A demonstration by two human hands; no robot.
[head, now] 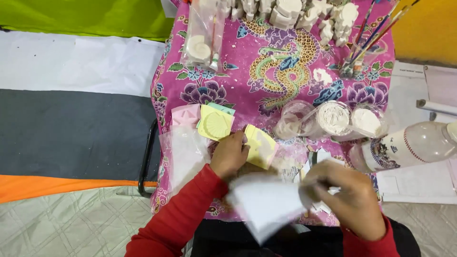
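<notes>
My left hand [230, 153] rests on the pink patterned table cloth [238, 85] and grips the edge of a yellow mould [261, 145]. My right hand [350, 197] is closed on a white sheet or bag [264, 202], which is blurred in front of my body. Another yellow mould with a shell shape [216, 124] lies just left of my left hand, over a pink mould [184, 115] and a pale green one. Both sleeves are red.
Plastic cups of white powder [334, 118] stand right of the moulds, beside a plastic bottle [409, 145] lying on its side. White plaster figures [295, 14] line the far edge, next to a cup of paint brushes [364, 43]. A clear bag [202, 40] holds a plaster piece.
</notes>
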